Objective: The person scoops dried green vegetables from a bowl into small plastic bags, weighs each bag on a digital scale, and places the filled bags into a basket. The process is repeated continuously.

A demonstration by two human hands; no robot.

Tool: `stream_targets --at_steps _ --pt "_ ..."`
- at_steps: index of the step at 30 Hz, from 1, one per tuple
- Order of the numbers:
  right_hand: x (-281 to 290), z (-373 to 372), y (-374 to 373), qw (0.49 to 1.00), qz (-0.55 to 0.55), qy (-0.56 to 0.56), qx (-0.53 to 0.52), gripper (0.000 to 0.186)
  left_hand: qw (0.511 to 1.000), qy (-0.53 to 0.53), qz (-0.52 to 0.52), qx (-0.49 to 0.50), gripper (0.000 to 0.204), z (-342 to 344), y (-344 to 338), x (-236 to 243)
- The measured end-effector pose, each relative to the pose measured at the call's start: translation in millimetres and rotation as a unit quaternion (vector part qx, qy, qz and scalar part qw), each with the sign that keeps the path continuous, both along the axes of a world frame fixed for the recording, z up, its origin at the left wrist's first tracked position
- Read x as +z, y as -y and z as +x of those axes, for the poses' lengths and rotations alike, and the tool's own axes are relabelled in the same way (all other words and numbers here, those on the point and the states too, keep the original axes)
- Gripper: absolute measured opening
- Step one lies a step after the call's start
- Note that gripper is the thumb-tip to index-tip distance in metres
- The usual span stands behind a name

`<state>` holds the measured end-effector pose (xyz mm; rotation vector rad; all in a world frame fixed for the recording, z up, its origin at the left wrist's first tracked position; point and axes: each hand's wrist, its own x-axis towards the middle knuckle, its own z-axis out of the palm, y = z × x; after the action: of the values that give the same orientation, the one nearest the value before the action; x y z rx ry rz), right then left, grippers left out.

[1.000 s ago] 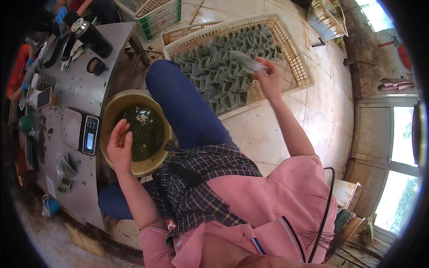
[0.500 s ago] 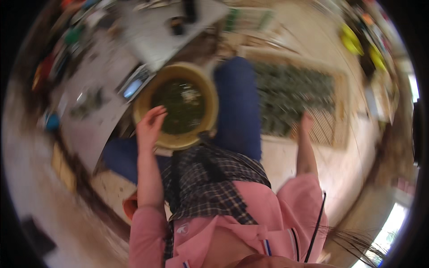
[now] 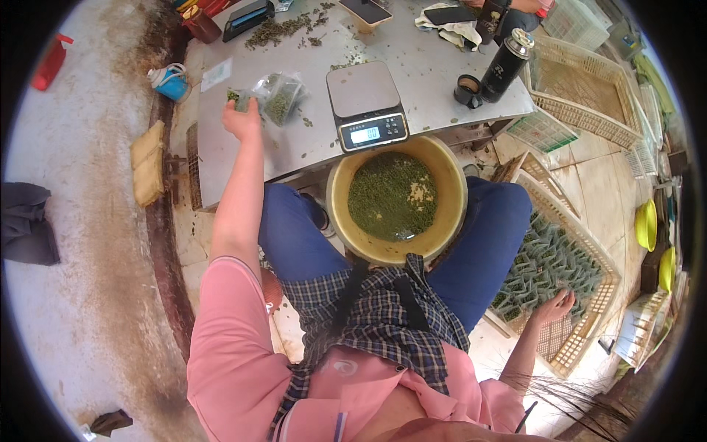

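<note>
My left hand (image 3: 242,121) reaches over the left part of the metal table (image 3: 294,151). Its fingers close around a small clear plastic bag (image 3: 233,96) with green bits in it, partly hidden by the fingers. Just right of it lie more clear bags of green leaf pieces (image 3: 280,100). Far to the right, my right hand (image 3: 552,308) rests at the near side of a cream plastic crate (image 3: 613,295), beside rows of filled clear bags (image 3: 549,258). Its fingers are loosely bent and apart, with nothing visible in them.
Between my knees stands a yellow basin (image 3: 339,214) of loose green leaf pieces. A digital scale (image 3: 363,92) sits above it on the table. Right of that are a black thermos (image 3: 508,65) and its cup (image 3: 467,91). More crates (image 3: 589,118) stand at the far right.
The view has swung and sharpened. My left hand has gone from beside the basin to the bags on the table. My right hand remains at the crate.
</note>
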<state>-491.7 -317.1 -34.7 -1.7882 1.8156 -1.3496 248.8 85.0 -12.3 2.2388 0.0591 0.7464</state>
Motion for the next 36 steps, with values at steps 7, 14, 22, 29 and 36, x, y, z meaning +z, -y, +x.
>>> stream_targets --at_steps 7,14,22,29,36 --pt "38.7 93.6 1.9 0.978 -0.046 0.063 0.192 0.038 0.998 -0.026 0.054 0.002 0.022 13.9 -12.7 1.9" --pt "56.7 147.3 -18.2 0.928 -0.109 0.082 0.346 0.031 0.989 -0.021 0.066 -0.130 0.032 42.1 -53.1 0.6" --pt "85.4 178.5 -45.1 0.913 -0.071 0.156 0.370 0.023 0.987 -0.084 -0.004 -0.135 0.034 -17.1 -2.2 86.1" --pt "101.5 279.2 -109.4 0.868 0.021 0.098 0.486 0.015 0.961 0.091 0.045 -0.259 0.033 -94.7 108.9 95.1" --pt "-0.9 339.5 -138.6 0.772 0.247 -0.073 0.581 0.024 0.914 0.052 0.073 -0.396 0.035 -192.3 157.6 52.2"
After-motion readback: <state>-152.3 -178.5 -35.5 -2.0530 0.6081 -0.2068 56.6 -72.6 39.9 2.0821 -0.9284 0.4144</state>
